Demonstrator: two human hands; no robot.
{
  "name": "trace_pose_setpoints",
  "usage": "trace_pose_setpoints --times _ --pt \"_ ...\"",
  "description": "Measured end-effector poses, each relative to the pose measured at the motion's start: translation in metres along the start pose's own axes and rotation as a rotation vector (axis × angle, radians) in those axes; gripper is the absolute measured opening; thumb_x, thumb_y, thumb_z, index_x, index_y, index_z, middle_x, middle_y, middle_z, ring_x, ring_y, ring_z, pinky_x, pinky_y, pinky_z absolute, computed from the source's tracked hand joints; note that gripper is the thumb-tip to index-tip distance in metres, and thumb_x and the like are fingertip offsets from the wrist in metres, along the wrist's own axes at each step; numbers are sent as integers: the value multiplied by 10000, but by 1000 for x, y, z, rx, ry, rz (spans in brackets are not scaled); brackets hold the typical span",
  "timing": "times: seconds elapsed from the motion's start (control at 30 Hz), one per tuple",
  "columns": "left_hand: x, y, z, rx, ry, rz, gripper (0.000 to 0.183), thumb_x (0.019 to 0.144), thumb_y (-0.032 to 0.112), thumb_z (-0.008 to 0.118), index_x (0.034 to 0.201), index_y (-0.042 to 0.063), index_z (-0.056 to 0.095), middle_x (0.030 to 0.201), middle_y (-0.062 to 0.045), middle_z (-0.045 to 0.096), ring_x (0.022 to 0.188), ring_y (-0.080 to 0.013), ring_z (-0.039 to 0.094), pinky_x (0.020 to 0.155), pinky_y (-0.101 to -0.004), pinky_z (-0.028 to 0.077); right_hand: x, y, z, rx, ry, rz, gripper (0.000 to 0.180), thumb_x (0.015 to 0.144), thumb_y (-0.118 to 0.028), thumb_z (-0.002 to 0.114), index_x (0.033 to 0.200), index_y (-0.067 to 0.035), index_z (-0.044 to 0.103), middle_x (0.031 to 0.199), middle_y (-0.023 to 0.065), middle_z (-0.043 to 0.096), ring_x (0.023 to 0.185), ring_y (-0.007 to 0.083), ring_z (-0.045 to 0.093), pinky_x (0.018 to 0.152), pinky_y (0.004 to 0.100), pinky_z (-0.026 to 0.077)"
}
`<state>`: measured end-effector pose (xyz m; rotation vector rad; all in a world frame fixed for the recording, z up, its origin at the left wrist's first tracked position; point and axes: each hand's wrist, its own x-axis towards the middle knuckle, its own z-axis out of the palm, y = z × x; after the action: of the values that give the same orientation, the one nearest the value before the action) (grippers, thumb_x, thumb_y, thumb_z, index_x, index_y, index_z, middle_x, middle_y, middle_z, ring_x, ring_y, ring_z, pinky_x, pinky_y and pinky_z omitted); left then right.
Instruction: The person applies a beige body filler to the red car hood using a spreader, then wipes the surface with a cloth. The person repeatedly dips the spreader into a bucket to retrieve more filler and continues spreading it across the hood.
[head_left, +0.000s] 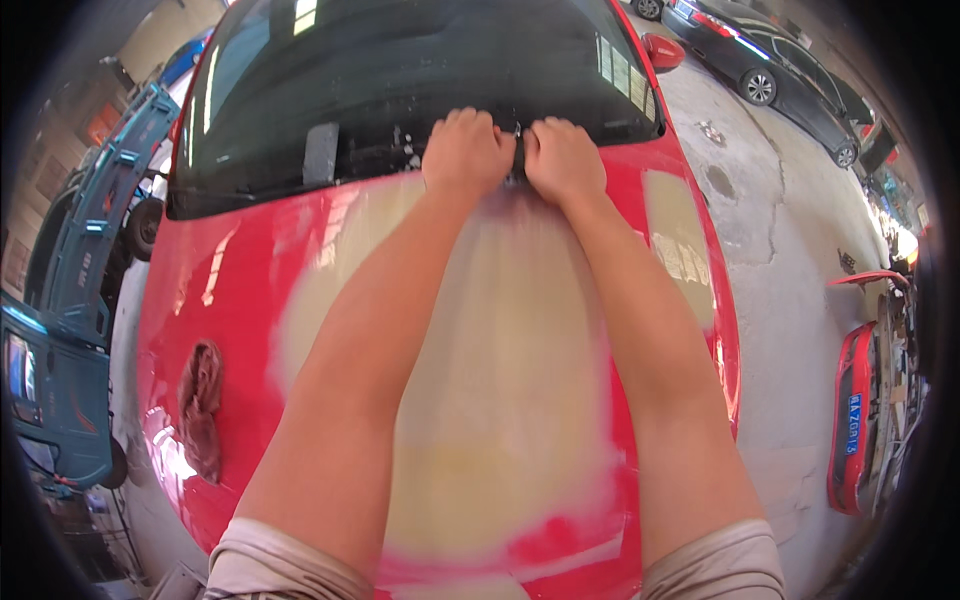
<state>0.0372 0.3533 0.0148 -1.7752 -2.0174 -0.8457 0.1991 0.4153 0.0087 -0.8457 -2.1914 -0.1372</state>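
Note:
Both arms stretch across the red car hood (247, 277) to its windshield end. There my left hand (463, 154) and my right hand (566, 161) curl side by side around a dark, narrow tool (519, 156). Most of it is hidden under the fingers, so its exact kind cannot be told. Beneath my forearms spreads a broad patch of yellowish-beige body filler (510, 337), sanded smooth and blurred at its edges. A smaller filler patch (679, 217) lies near the hood's right edge. A crumpled brown cloth (201, 412) rests on the left side of the hood.
A flat grey piece (321, 154) lies at the base of the windshield (420, 67). A blue-green truck (82, 255) stands on the left. Across the concrete floor (772, 330) are a black car (757, 60) and a detached red bumper (851, 450). A red side mirror (663, 52) juts out.

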Motion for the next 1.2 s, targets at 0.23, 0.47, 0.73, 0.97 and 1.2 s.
trace_pose_setpoints --times 0.23,0.47,0.73,0.97,1.2 --pt "-163 47 -94 -200 -47 164 176 895 193 700 887 23 656 915 -192 653 925 -412 666 846 -545 551 -152 -96 -111 5 114 -16 138 979 -160 694 1014 -26 693 980 191 668 944 417 664 844 550 507" --pt "-85 33 -58 -138 -87 31 192 893 207 695 855 28 637 960 -207 661 987 -421 668 874 -542 546 -78 -47 -60 -7 -136 44 135 992 -157 671 945 -31 681 951 192 675 950 416 669 848 537 513" --pt "-84 22 -44 -108 31 44 189 928 219 691 892 37 656 984 -195 681 1002 -422 666 908 -545 544 -78 -56 -64 30 -108 121 140 1031 -161 634 1029 -38 700 1048 212 708 1020 440 678 919 541 522" --pt "-201 89 -142 -249 -139 111 179 807 190 727 844 57 614 887 -182 598 859 -383 629 769 -515 500 -193 -127 -165 46 -158 173 117 975 -145 695 987 -30 677 945 191 629 918 411 634 801 536 464" --pt "-67 31 -19 -72 111 40 247 917 251 689 869 10 707 978 -191 722 996 -402 699 911 -534 549 -59 -13 -40 26 -13 31 233 1027 -209 622 944 -27 741 1007 189 745 1049 411 705 934 547 548"
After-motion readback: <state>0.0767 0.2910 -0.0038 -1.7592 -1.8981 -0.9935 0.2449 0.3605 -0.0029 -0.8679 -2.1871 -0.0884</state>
